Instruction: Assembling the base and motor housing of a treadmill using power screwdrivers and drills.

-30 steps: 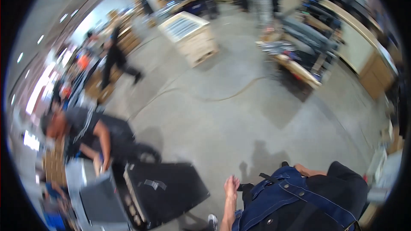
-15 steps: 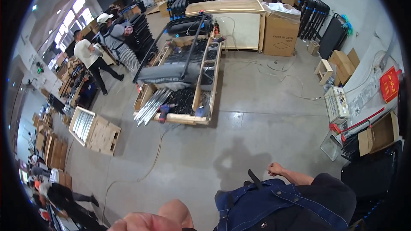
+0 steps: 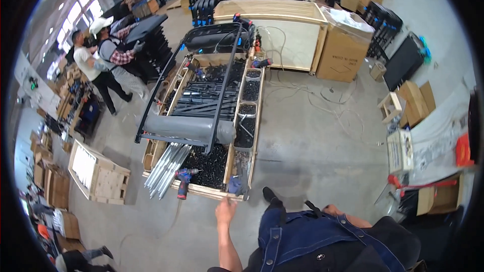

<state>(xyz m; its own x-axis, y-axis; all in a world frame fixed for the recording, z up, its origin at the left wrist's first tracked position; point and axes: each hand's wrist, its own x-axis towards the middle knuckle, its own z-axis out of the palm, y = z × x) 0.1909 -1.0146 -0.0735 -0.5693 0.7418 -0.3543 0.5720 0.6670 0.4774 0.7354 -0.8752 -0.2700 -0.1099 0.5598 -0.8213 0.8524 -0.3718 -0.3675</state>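
My left hand [image 3: 225, 212] hangs in front of me, fingers loosely extended, holding nothing, just short of the near edge of a long wooden workbench [image 3: 212, 193]. On the bench lie a grey metal frame [image 3: 189, 128], a bundle of silver tubes [image 3: 166, 168], black parts in bins [image 3: 246, 111] and a blue and red cordless drill [image 3: 183, 180]. My right hand [image 3: 330, 207] shows only partly at my hip beside my dark blue apron [image 3: 307, 234]; whether its fingers are closed I cannot tell.
Two people [image 3: 103, 58] handle a black frame at the upper left. A wooden crate [image 3: 96, 174] stands left of the bench, a cardboard box [image 3: 343, 48] and a pale wooden counter [image 3: 272, 25] beyond it. Cables trail on the concrete floor [image 3: 322, 111]. Boxes and a small stool [image 3: 390, 107] stand on the right.
My view has swung across the workshop to the workbench. My left arm has come forward toward its near edge.
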